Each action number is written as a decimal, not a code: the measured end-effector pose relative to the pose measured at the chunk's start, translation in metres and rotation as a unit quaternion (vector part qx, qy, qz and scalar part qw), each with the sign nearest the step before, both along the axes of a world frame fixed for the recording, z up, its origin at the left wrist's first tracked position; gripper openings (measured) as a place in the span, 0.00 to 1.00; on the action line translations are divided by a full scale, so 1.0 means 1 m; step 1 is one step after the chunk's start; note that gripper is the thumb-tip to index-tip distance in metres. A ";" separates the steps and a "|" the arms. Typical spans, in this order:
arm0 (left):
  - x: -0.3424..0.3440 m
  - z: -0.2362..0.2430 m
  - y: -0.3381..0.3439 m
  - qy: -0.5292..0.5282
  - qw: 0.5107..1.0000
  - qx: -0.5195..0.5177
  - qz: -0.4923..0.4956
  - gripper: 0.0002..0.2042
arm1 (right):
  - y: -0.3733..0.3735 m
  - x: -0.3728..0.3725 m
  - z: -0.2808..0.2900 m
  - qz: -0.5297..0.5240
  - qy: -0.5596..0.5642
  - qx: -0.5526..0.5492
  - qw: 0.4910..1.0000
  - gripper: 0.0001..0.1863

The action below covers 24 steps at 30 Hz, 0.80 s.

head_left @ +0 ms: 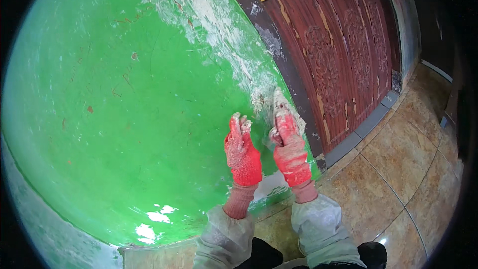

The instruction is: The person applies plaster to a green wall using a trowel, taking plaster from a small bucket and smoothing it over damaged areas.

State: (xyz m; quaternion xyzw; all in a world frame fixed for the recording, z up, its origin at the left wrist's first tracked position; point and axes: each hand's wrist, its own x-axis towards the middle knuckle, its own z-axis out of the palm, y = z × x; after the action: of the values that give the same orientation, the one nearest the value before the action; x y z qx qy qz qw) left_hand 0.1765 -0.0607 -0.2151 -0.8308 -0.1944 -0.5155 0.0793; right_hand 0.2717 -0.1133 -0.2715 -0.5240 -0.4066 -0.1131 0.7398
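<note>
Pressing putty knife [282,109] to green wall [124,94], right hand [291,152] grasping it, left hand [242,149] loosely released, fingers extended

We have open green painted wall [114,94] leftward; the carved reddish-brown wooden door [338,45] and its dark frame [294,79] block our right.
</note>
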 end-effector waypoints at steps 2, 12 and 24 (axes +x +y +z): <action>-0.008 -0.010 -0.001 0.012 0.999 0.023 0.043 0.19 | -0.003 -0.004 0.007 -0.003 0.023 -0.008 1.000 0.32; -0.023 -0.017 -0.001 0.089 0.992 0.057 0.074 0.17 | 0.040 -0.005 0.013 -0.267 -0.246 -0.286 0.887 0.28; 0.041 0.016 -0.008 -0.117 0.964 -0.212 -0.106 0.22 | -0.034 0.005 0.006 0.133 0.192 -0.020 0.972 0.33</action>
State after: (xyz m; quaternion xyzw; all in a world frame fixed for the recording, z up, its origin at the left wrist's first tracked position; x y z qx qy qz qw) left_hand 0.2172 -0.0688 -0.1993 -0.7785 -0.2185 -0.5611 -0.1771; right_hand 0.2770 -0.1475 -0.2652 -0.4923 -0.3252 0.0969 0.8015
